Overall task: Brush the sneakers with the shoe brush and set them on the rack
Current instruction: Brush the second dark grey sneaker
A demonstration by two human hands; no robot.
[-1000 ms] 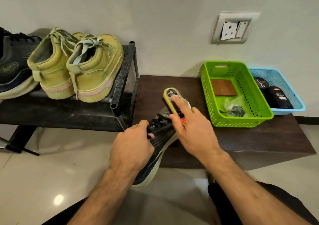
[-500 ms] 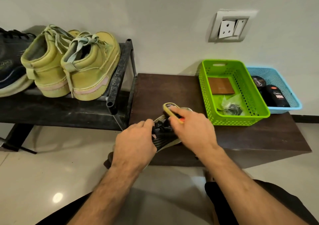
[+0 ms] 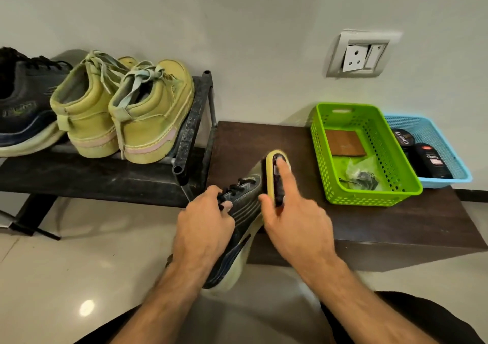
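Note:
My left hand (image 3: 204, 227) grips a dark navy sneaker (image 3: 239, 238) by its laced top, the pale sole facing right and its toe pointing away over the dark bench. My right hand (image 3: 293, 221) holds a yellow-edged shoe brush (image 3: 274, 177) against the sneaker's toe side, index finger stretched along the brush's back. On the black metal rack (image 3: 184, 143) at the left stand a pair of yellow-green sneakers (image 3: 124, 116) and another dark navy sneaker (image 3: 23, 108), heels toward me.
A dark wooden bench (image 3: 396, 219) holds a green plastic basket (image 3: 369, 196) with a brown block and a small bag, and a blue basket (image 3: 459, 174) with black polish containers. A wall socket (image 3: 360, 54) sits above. Glossy tile floor (image 3: 66, 264) lies below.
The brush has stroked along the sneaker, back toward me and then forward to the toe again. My left hand keeps the same hold on the shoe.

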